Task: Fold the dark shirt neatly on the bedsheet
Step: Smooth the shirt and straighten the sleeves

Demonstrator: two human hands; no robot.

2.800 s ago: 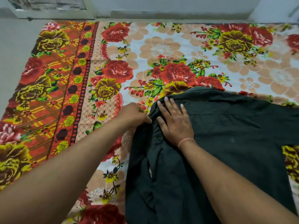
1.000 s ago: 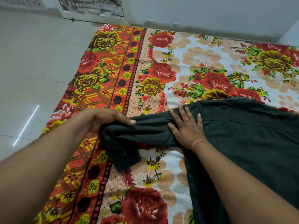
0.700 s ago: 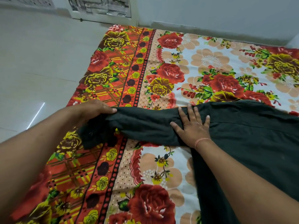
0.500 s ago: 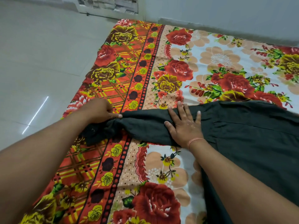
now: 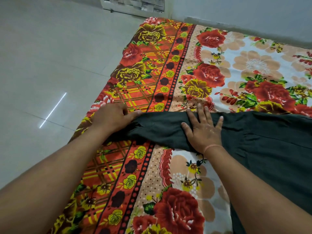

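The dark green cloth shirt [image 5: 263,149] is lying on the bright bedsheet with big red and yellow flowers [image 5: 168,174], which is spread on the pale tiled floor [image 5: 50,65]. The body of the shirt is filling the right side of the view. 1 long sleeve [image 5: 160,129] is stretching out to the left, across the orange checked edge of the bedsheet.

The left hand [image 5: 113,118] is sitting at the far end of the sleeve, with its fingers curled and pinching the cuff between thumb and fingers. The right hand [image 5: 204,130] is lying open and flat on the sleeve, fingers spread wide, pressing the cloth down near where the sleeve is joining the shirt body. A thin pink thread band [image 5: 213,146] is circling the right wrist. The 2 hands are well apart, with the sleeve lying straight between them.

Compared with 2.8 seconds ago, the sleeve is looking very different. Back then it was bunched up beside the shirt body, and the 2 hands were almost touching. Now the left hand is much farther to the left, and the sleeve is lying long and smooth. The right hand is pressing in about the same spot on the shirt as before.

No writing, brand or label is showing on the shirt or the bedsheet.
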